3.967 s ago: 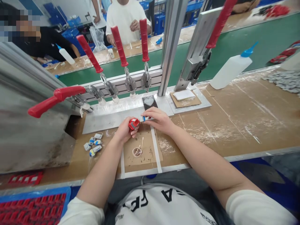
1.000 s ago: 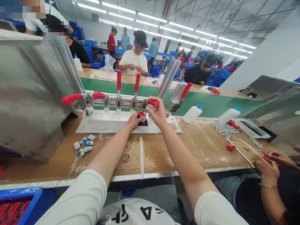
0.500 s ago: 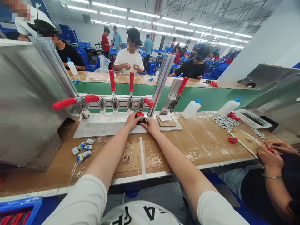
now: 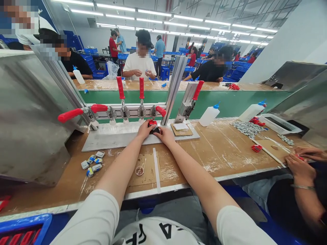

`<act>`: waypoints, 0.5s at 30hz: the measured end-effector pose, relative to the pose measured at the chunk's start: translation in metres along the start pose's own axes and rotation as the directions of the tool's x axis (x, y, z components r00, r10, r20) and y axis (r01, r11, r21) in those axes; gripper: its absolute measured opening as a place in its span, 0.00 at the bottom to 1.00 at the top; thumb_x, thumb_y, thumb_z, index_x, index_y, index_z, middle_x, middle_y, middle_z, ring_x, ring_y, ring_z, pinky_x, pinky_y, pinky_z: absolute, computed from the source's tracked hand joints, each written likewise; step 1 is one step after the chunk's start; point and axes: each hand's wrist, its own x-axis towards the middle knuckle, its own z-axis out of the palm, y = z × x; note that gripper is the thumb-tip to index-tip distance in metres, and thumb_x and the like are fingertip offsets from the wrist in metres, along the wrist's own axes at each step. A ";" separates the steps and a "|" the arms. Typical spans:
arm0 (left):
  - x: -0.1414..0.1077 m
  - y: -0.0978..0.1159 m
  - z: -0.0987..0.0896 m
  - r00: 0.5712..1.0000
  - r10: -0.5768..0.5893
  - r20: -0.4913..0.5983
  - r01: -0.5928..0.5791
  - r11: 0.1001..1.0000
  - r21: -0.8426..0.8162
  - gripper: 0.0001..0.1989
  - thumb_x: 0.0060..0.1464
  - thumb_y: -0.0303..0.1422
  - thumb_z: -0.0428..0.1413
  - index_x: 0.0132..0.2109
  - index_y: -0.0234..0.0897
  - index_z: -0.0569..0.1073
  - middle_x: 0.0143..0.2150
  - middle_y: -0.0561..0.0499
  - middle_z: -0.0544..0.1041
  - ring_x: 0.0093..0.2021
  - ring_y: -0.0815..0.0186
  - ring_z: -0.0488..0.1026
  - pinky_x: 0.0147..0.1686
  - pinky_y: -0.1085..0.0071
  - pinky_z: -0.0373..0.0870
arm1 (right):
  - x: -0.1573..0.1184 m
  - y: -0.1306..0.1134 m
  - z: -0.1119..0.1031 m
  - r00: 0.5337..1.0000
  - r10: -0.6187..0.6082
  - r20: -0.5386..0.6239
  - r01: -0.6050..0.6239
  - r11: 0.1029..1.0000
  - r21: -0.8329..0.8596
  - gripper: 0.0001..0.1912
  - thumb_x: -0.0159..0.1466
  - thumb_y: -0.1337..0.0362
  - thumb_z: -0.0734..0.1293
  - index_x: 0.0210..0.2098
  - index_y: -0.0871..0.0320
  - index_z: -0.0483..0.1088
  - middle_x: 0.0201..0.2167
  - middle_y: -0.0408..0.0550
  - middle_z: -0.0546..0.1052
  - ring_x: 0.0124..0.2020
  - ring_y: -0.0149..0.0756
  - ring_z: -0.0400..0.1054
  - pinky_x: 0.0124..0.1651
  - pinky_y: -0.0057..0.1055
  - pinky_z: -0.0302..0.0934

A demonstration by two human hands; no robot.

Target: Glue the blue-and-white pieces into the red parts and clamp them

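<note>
Both arms reach forward to a small red-and-black part [image 4: 153,124] at the metal base plate [image 4: 112,139] of a clamp fixture. My left hand [image 4: 144,129] grips its left side, fingers closed around it. At its lower right, my right hand [image 4: 165,133] has thumb and fingers closed on the black portion. Just above the part is a toggle clamp with a red handle [image 4: 160,111]. More red-handled toggle clamps [image 4: 141,89] line the rail to the left. What exactly the part is, I cannot make out.
Several grey-and-blue small blocks [image 4: 95,162] lie left of my arms. Between the arms sits a small cup [image 4: 139,170] with a stick. White bottles [image 4: 209,115] and a pile of grey pieces [image 4: 247,130] are at right. A co-worker's hands [image 4: 301,163] work at far right.
The camera view has shifted slightly. My hands stay on the red-and-black part at nearly the same spot, with no clear change of grip.
</note>
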 end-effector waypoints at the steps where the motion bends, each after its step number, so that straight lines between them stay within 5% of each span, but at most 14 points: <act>1: -0.001 0.001 0.000 1.000 -0.001 -0.001 0.001 1.000 0.007 0.25 0.64 0.44 0.62 0.64 0.43 0.75 0.58 0.46 0.83 0.58 0.52 0.78 0.59 0.60 0.71 | -0.001 -0.001 -0.002 0.999 0.014 -0.031 -0.012 0.998 0.069 0.27 0.66 0.48 0.74 0.57 0.58 0.78 0.31 0.45 0.76 0.35 0.39 0.69 0.39 0.33 0.57; 5: -0.002 0.001 0.001 1.000 -0.013 0.000 0.013 0.999 0.030 0.24 0.64 0.44 0.62 0.64 0.43 0.75 0.57 0.46 0.83 0.58 0.52 0.78 0.59 0.60 0.71 | -0.002 -0.021 -0.036 0.960 0.004 -0.280 0.132 0.874 0.467 0.34 0.69 0.41 0.65 0.64 0.58 0.71 0.27 0.41 0.70 0.31 0.38 0.66 0.39 0.34 0.63; 7: -0.002 0.001 0.001 1.000 -0.022 0.000 0.022 0.999 0.040 0.25 0.64 0.45 0.62 0.64 0.43 0.74 0.58 0.46 0.83 0.57 0.52 0.78 0.58 0.61 0.71 | 0.003 -0.041 -0.066 0.954 -0.056 -0.295 0.234 0.754 0.613 0.36 0.72 0.37 0.58 0.68 0.55 0.65 0.25 0.40 0.70 0.26 0.37 0.65 0.34 0.33 0.62; 11: -0.001 0.001 0.001 1.000 -0.028 0.004 0.028 0.998 0.064 0.26 0.65 0.45 0.61 0.65 0.42 0.74 0.58 0.47 0.83 0.57 0.52 0.78 0.57 0.61 0.71 | 0.014 -0.085 -0.118 0.976 -0.217 0.032 0.120 0.650 0.750 0.36 0.72 0.33 0.54 0.63 0.53 0.66 0.25 0.42 0.76 0.20 0.35 0.67 0.23 0.29 0.55; 15: -0.002 0.004 0.000 0.999 -0.031 0.012 0.030 0.996 0.088 0.24 0.66 0.45 0.59 0.65 0.42 0.74 0.58 0.46 0.83 0.57 0.52 0.78 0.58 0.61 0.71 | 0.009 -0.105 -0.126 0.957 -0.179 0.230 -0.071 0.622 0.780 0.25 0.69 0.38 0.58 0.49 0.52 0.65 0.20 0.40 0.75 0.17 0.35 0.67 0.18 0.26 0.54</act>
